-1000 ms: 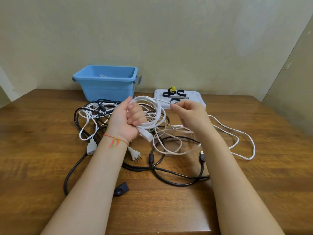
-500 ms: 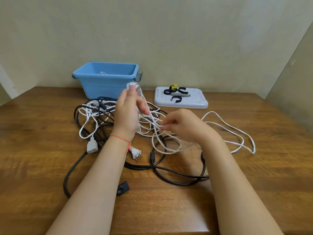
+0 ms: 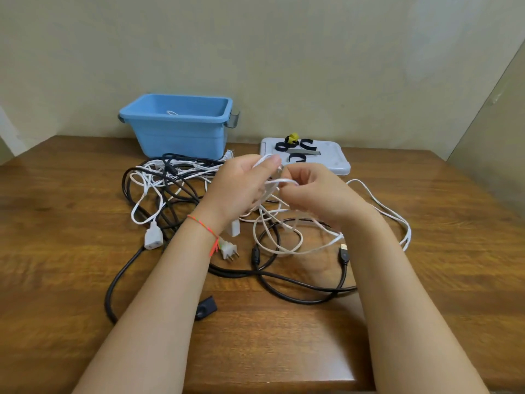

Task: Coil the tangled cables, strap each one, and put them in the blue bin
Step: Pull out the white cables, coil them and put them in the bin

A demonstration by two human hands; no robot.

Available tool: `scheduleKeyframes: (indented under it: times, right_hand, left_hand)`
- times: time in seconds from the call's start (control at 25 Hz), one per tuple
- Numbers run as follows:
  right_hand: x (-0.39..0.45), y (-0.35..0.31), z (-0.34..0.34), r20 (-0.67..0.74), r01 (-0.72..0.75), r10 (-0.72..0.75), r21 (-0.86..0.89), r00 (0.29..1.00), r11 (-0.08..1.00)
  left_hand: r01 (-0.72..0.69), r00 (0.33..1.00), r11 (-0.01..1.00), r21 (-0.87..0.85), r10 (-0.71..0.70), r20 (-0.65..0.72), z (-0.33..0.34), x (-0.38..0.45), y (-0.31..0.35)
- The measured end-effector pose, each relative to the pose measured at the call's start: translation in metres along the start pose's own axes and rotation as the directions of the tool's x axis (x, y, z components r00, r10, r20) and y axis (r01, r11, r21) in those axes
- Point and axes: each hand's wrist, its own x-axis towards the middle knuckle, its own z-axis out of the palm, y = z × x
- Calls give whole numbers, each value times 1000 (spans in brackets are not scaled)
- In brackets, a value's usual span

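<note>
We count one blue bin (image 3: pixel 181 129), one grey tray (image 3: pixel 338 162), two hands, and two white plugs.

Blue bin (image 3: pixel 181 135) at table's (image 3: pixel 71 200) brown woodgrain far edge; white cables (image 3: pixel 147 194) and black cables (image 3: pixel 284 288) being seen; black straps (image 3: pixel 297 158) on grey tray (image 3: pixel 335 163).

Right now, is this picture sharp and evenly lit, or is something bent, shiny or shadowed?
Head view: the wide lens bows the table edges; soft glare lies on the wood at far left; faint shadows sit under both forearms; the left hand and right hand, gripping the white cable, look slightly soft; the blue bin is clear.
</note>
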Motion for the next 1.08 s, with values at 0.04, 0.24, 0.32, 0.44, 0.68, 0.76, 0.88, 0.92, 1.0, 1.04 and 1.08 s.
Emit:
scheduleKeyframes:
  times: [0.04, 0.24, 0.32, 0.44, 0.68, 0.76, 0.88, 0.92, 1.0, 1.04, 1.08]
  right_hand:
    - [2, 2, -1, -168, -2, -4, -37, 986, 999]
    - [16, 16, -10, -537, 88, 55, 237, 842, 968]
    - [16, 15, -5, -444, 1, 112, 246, 889, 969]
    - [12, 14, -2, -230, -100, 145, 193, 962, 976]
    - [10, 20, -12, -120, -118, 138, 160, 983, 980]
    - [11, 23, -16, -220, -132, 171, 180, 961, 975]
    - [15, 28, -16, -398, -187, 198, 67, 896, 980]
    - [16, 29, -15, -437, -213, 173, -43, 882, 976]
    - [16, 26, -9, -385, -231, 99, -314, 917, 921]
    - [15, 23, -5, -294, -201, 78, -416, 953, 887]
    - [14, 18, -1, -186, -149, 66, -479, 980, 865]
  left_hand:
    - [56, 997, 997, -54, -53, 63, -4, 0, 1]
    - [85, 878, 983, 160, -150, 455, -11, -8, 4]
    - [214, 866, 974, -74, -154, 476, -8, -9, 2]
    - [362, 899, 826, -431, -189, 394, -17, 2, -5]
    - [368, 875, 534, -761, -475, 90, -33, 14, -22]
    - [213, 853, 437, -874, -520, -52, -39, 17, -30]
    - [-8, 829, 436, -900, -501, -250, -43, 16, -32]
    - [-52, 833, 465, -884, -468, -296, -41, 15, -29]
    - [-107, 862, 547, -830, -365, -351, -34, 12, -20]
    - [-121, 877, 606, -787, -306, -370, -30, 12, -15]
    - [-127, 891, 685, -718, -240, -386, -26, 11, -11]
